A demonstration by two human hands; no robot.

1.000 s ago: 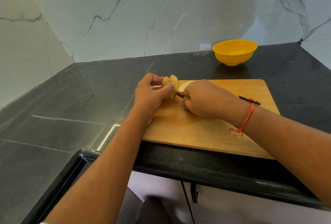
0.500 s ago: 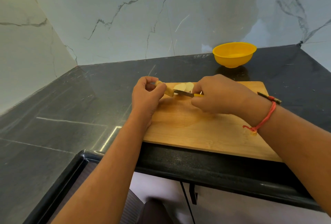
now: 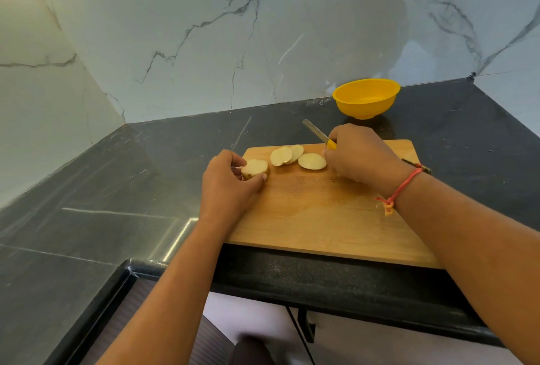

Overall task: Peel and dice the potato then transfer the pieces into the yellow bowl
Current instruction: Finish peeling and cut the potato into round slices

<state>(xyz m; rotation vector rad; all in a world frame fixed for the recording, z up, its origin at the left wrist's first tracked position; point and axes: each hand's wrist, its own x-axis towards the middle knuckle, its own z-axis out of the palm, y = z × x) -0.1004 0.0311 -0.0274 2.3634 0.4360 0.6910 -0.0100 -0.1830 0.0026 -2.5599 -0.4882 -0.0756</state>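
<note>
On the dark counter (image 3: 87,195) lies a wooden cutting board (image 3: 321,212). At its left far corner the left hand (image 3: 230,186) holds the rest of the potato (image 3: 254,168) between curled fingers and thumb, the cut face looking up. Just to the right three slices (image 3: 292,157) lie flat on the board; two overlap. The right hand (image 3: 359,154) grips a knife (image 3: 317,132) by its yellow handle, the blade pointing away. Behind stands the yellow bowl (image 3: 366,98), apart from the board.
</note>
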